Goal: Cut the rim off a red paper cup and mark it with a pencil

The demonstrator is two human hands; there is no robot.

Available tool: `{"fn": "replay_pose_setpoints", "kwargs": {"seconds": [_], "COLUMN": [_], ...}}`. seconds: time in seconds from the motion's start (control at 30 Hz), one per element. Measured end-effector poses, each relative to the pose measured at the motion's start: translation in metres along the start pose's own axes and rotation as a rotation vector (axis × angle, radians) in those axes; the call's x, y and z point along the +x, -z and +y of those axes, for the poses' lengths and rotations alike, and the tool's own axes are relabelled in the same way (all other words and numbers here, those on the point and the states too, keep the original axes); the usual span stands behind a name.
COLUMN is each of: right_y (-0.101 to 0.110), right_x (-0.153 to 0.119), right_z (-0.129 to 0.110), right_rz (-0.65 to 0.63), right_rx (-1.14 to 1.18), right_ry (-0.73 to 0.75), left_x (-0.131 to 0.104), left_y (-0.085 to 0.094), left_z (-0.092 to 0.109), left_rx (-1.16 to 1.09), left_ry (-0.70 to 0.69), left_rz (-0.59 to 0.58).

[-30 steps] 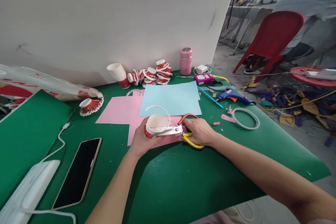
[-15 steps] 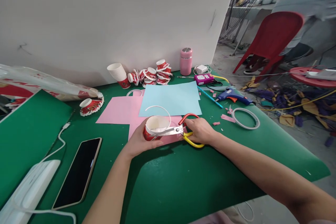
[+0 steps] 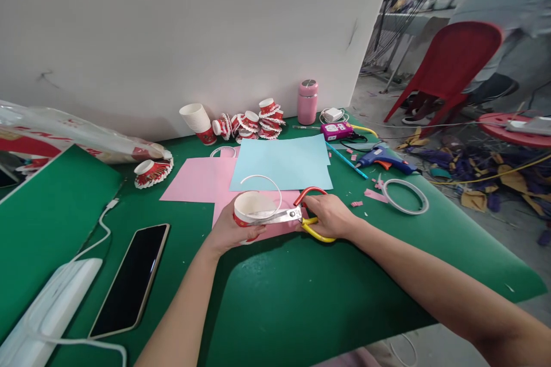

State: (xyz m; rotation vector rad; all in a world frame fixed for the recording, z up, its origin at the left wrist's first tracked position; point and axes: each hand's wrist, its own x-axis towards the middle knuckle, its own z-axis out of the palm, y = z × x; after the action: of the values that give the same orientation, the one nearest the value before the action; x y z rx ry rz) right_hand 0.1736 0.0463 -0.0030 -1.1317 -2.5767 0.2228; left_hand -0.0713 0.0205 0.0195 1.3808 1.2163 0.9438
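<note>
My left hand (image 3: 230,228) is wrapped round a red and white paper cup (image 3: 249,206), whose open mouth faces up. In my right hand (image 3: 329,215) are scissors (image 3: 294,214) with one red and one yellow handle. Their blades lie at the near rim of the cup. A thin white strip (image 3: 279,186) curls up from the rim and arcs over the cup. Beneath and behind the hands lie pink paper (image 3: 196,179) and light blue sheets (image 3: 282,163).
A stack of cups (image 3: 196,119), cut cups (image 3: 269,120) and a pink bottle (image 3: 307,103) stand along the white board. To the right are a glue gun (image 3: 383,159) and a white ring (image 3: 404,211); to the left, a phone (image 3: 131,281). A person sits on a red chair (image 3: 456,63).
The cup has turned and tilted slightly in my left hand, with the scissors still at its rim. The whole view has shifted a little, so the table items appear slightly further right.
</note>
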Motion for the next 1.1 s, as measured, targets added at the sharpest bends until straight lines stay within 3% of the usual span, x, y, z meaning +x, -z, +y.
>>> {"fn": "replay_pose_setpoints", "kwargs": {"seconds": [0.43,0.9,1.1], "right_y": [0.0051,0.0042,0.0024], "right_x": [0.0008,0.0019,0.0009], "right_z": [-0.0059,-0.0063,-0.0065], "right_rz": [0.003,-0.139,-0.068], "right_rx": [-0.015,0.006,-0.001], "right_ry": [0.009,-0.069,-0.045], "left_x": [-0.0006,-0.0013,-0.0027], "left_y": [-0.0018,-0.0048,-0.0067], "left_z": [0.0001,0.0034,0.0036], "left_rx": [0.092,0.076,0.060], "left_ry": [-0.008,-0.007,-0.029], "left_rz": [-0.020,-0.013,0.016]}}
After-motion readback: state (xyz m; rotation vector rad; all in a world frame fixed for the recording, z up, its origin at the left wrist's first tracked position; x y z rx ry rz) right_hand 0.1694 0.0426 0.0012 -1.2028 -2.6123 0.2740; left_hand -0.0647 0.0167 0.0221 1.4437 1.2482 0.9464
